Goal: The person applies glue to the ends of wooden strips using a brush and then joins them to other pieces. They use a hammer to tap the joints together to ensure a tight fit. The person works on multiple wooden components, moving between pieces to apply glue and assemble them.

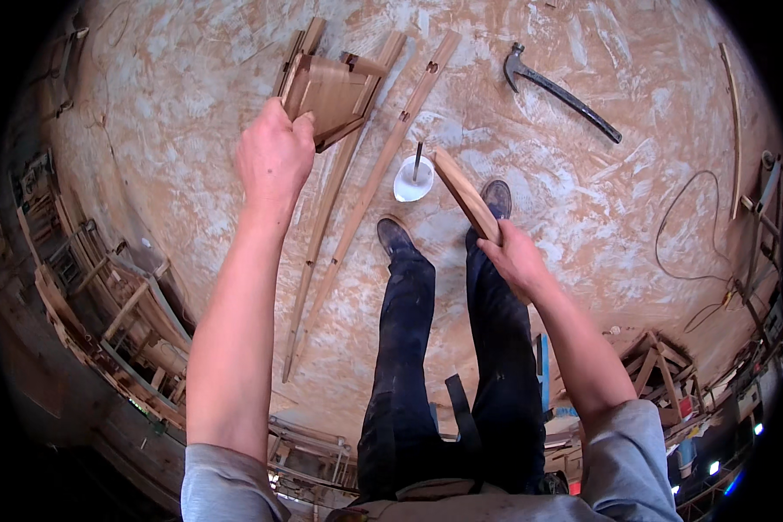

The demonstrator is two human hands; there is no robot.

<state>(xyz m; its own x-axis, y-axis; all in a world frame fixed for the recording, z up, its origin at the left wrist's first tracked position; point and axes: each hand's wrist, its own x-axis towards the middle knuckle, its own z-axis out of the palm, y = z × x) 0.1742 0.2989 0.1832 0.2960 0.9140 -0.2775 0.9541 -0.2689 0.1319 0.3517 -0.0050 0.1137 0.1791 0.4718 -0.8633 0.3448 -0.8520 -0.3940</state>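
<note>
I had a piece of wood in each hand. My left hand was up and to the left, with its fingers tight on the near edge of a flat wooden panel. The panel had dark brown edges and was tipped. A long stick of wood ran behind it, but I couldn't tell if the two touched. Next to that one lay a second long stick, with little notches cut in it. My right hand was lower down, and its fingers gripped the near end of a short piece of wood. The far end of that piece was close to a white cup. The cup stood on the floor, just past my shoes, and a thin dark rod stuck up out of it. A hammer lay farther off to the right, with its head away from me.
</note>
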